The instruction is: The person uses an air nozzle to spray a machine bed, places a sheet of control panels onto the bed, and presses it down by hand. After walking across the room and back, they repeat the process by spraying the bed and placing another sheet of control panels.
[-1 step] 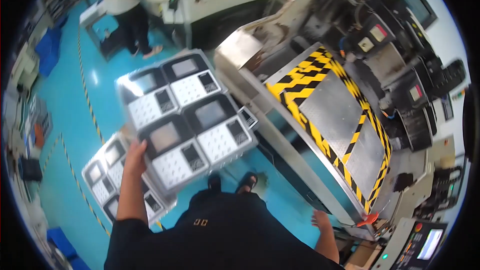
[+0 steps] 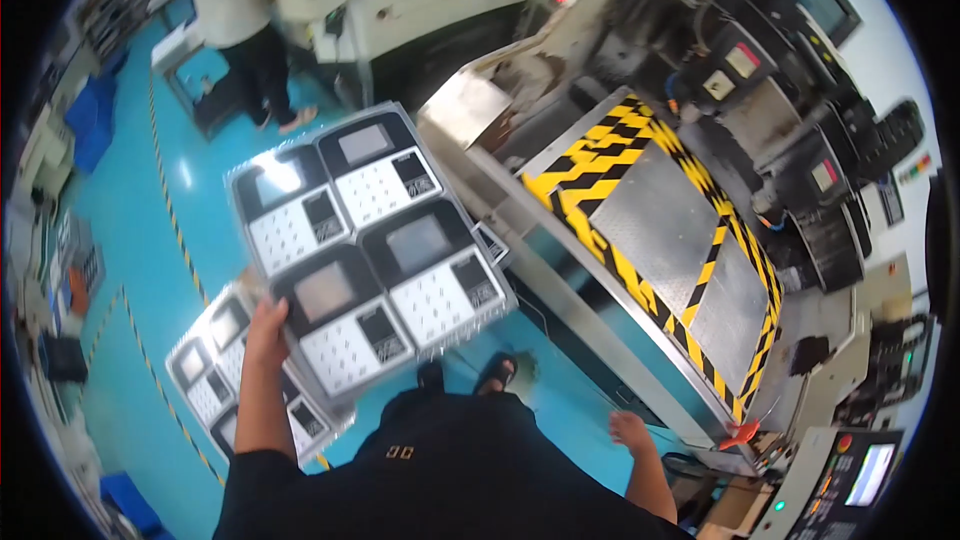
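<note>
My left hand (image 2: 266, 336) grips the left edge of a large flat panel (image 2: 352, 240), its fingers closed at the rim. Four repeated black-and-white blocks cover the panel, each with a greyish window and rows of small marks. Below and to the left, partly under the large panel, lies a second panel (image 2: 207, 392) with similar, smaller-looking blocks. What bears the two panels is hidden. My right hand (image 2: 630, 432) hangs beside the machine's front, holding nothing, its fingers loosely bent and apart.
On the right stands a machine with a metal bed (image 2: 660, 210) edged in yellow-black tape. A control panel (image 2: 850, 485) with a lit screen is at lower right. An orange-red piece (image 2: 740, 435) sits at the bed's near corner. Another person (image 2: 235, 0) stands at the far left by machinery.
My right hand has shifted slightly left, away from the machine's edge, and its fingers look more bent. My left hand keeps its hold on the large panel. The view has shifted a little.
</note>
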Motion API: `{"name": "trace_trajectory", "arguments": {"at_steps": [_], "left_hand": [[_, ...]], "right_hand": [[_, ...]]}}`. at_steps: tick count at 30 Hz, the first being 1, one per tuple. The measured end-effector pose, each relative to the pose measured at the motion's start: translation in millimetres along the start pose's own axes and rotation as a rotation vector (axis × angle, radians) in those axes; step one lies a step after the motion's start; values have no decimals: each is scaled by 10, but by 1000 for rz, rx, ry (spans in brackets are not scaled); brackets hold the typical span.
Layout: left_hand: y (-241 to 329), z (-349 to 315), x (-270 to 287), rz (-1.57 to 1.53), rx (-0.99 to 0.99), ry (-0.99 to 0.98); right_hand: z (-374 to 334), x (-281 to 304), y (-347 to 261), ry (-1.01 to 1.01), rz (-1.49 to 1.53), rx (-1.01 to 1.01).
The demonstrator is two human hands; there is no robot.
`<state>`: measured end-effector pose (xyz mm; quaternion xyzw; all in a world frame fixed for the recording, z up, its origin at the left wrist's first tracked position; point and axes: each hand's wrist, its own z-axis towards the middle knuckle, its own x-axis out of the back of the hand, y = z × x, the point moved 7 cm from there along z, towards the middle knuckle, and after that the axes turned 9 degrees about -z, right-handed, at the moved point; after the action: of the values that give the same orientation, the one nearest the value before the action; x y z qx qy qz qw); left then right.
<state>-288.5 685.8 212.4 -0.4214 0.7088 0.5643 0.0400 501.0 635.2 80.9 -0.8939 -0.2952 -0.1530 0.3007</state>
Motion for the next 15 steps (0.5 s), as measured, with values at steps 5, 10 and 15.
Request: {"name": "trace_trajectory", "arguments": {"at_steps": [5,10,15], "left_hand": [[-87,57,-1044,49,64,-345],[-608,118,-2323,201,182,-632],[-932,-32,-3066,248,170,-657]], "right_hand": [[-339,-532,-2839,-188,499,643],[-536,75,-3442,239,265,611],[-587,664,-3043,386,271,612]]}}
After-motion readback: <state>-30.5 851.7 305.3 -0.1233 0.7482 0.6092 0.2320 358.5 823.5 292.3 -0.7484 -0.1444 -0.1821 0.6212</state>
